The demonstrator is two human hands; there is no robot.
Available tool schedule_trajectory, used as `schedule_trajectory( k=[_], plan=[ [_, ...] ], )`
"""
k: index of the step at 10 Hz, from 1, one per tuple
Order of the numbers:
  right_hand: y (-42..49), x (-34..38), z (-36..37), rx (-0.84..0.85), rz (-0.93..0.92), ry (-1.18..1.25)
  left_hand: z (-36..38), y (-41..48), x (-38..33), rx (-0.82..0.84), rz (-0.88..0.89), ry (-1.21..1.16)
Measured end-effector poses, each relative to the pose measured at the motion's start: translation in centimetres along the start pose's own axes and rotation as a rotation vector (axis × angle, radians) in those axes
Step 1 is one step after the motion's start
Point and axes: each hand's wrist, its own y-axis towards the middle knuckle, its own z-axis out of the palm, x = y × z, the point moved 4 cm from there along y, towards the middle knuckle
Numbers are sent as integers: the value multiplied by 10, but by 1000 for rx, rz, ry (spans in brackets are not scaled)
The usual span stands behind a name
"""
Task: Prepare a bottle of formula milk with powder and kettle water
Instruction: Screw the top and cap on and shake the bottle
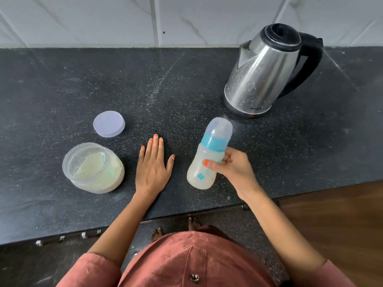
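Right hand (pixel 232 168) has its fingers (pixel 209 163) wrapped round the baby bottle (pixel 204 160), tilted, cap away from the body: cloudy plastic, milky fill, teal collar, clear dome cap, small teal prints, unreadable. Left hand (pixel 152 164) lies flat, released, on the speckled black stone desk (pixel 62 83). Open clear jar (pixel 93 167) of pale powder just left of it, round lid (pixel 109 124) behind. Steel kettle (pixel 263 71), black handle, base lettering illegible.

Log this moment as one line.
right hand: holds capped baby bottle | left hand: flat on counter | powder jar: open
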Motion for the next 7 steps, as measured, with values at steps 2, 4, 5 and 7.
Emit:
schedule_trajectory(
  k=[2,4,5,7],
  plan=[
    [13,5,-10,-209,-29,362,0,0,-1,-1,2,-10],
    [3,4,0,-48,0,98,0,0,0,4,1,-3],
    [14,6,-11,-254,-9,485,0,0,-1,-1,1,-6],
    [-5,-5,9,13,24,-60,0,1,0,-1,3,-16]
  ],
)
